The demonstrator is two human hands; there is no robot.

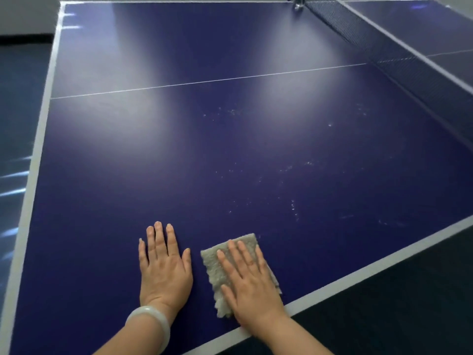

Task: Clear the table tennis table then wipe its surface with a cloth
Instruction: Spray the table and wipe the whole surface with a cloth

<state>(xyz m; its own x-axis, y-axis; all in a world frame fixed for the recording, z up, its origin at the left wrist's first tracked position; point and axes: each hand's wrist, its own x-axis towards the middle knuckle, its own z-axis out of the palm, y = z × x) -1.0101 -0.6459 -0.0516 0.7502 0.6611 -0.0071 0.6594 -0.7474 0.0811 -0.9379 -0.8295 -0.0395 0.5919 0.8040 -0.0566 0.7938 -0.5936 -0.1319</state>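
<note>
The blue table tennis table (179, 155) with white edge lines fills the view. A folded grey-beige fluffy cloth (217, 267) lies flat on it near the front edge. My right hand (252, 280) presses flat on top of the cloth, fingers spread and pointing away from me. My left hand (163, 267) rests palm down on the bare surface just left of the cloth, holding nothing; a pale bangle sits on that wrist. Faint whitish specks and smears mark the surface beyond the cloth, toward the right.
The dark net (399, 55) runs diagonally across the upper right, its clamp (298, 2) at the far edge. The white centre line (204, 82) crosses the table. Dark blue floor (15, 124) lies to the left, dark floor (409, 303) to the lower right.
</note>
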